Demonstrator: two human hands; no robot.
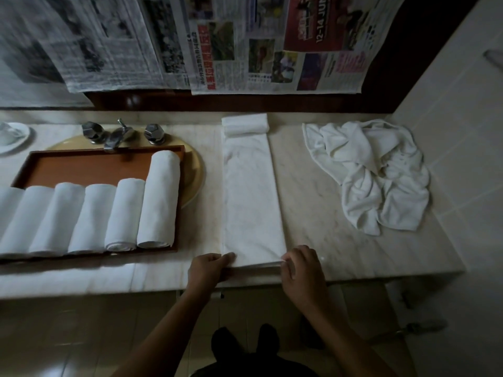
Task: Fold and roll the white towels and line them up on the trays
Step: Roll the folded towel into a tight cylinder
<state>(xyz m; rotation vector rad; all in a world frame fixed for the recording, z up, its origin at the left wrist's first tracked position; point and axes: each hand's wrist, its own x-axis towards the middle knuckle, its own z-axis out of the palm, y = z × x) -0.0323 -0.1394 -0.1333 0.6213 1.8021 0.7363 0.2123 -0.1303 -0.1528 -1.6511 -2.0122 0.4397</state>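
A long white folded towel (251, 200) lay as a narrow strip on the pale marble desk (313, 191), running from the near edge towards the wall. The left hand (208, 270) gripped its near left corner with curled fingers, and the right hand (302, 270) pinched the near right corner, where the layers showed. At the strip's far end sat a small rolled white towel (245, 125), touching it or just beside it (I could not tell which). To the left, a brown wooden tray (81, 164) rested over the sink under the chrome tap (117, 137), holding a row of rolled white towels (89, 216) side by side. A heap of crumpled white towels (373, 172) lay to the right.
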